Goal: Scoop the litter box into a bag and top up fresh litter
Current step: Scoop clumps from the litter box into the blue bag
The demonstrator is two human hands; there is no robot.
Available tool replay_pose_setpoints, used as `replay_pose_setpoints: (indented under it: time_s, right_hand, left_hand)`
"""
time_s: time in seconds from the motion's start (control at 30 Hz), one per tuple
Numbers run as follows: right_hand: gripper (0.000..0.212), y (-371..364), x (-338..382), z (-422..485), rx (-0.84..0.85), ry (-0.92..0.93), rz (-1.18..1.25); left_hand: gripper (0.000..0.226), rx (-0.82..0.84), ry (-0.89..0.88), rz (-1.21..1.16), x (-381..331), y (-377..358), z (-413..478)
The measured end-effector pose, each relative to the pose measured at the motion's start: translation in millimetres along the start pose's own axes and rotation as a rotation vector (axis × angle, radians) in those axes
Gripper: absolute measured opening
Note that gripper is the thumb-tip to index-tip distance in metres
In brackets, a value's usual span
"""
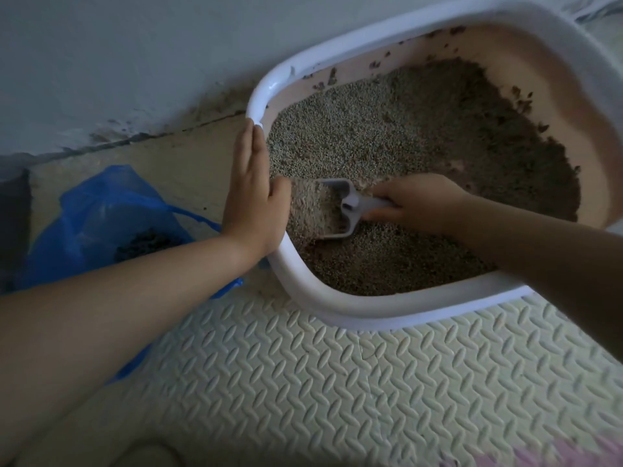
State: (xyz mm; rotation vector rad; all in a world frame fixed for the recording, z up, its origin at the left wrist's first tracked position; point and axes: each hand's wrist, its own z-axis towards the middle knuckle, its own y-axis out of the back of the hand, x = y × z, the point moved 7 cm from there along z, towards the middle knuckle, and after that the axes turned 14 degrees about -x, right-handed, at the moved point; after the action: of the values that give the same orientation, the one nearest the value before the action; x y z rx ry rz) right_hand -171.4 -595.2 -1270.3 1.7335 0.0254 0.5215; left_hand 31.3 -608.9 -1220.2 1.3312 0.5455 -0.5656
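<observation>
Closest in, the left forearm (pixel 101 315) is crossing a pale embossed foam mat (pixel 337 382) toward the litter box (pixel 337 311). Inside the box, by its left wall, the white scoop (pixel 340 203) is sitting low in the grey-brown litter (pixel 404 136), its bowl loaded with granules and pointing at the left rim. The right hand (pixel 418 203) is curling its fingers round the scoop's handle, just right of the bowl. The left hand (pixel 253 190) is pressing flat, fingers straight and together, against the box's left rim, its thumb lying over the rim just beside the scoop's front edge. Darker, clumped litter is spreading along the box's right side and sticking to its far inner wall. A blue plastic bag (pixel 101 203) is lying on the floor left of the box, beyond the left wrist, dark clumps (pixel 145 244) showing in it. A grey wall (pixel 101 62) is running behind both.
</observation>
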Motion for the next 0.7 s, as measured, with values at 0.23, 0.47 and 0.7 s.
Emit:
replay_pose_setpoints:
  time_s: [0.23, 0.47, 0.7]
  right_hand:
    - [0.035, 29, -39, -23, -0.176, -0.242, 0.089]
    - [0.03, 48, -31, -40, -0.357, -0.297, 0.124]
    - [0.033, 49, -27, -56, -0.386, -0.31, 0.097]
  left_hand:
    - [0.057, -0.02, -0.022, -0.003, 0, 0, 1]
    - [0.056, -0.013, -0.026, 0.012, -1, 0, 1]
    - [0.059, 0.001, -0.025, 0.005, -1, 0, 1]
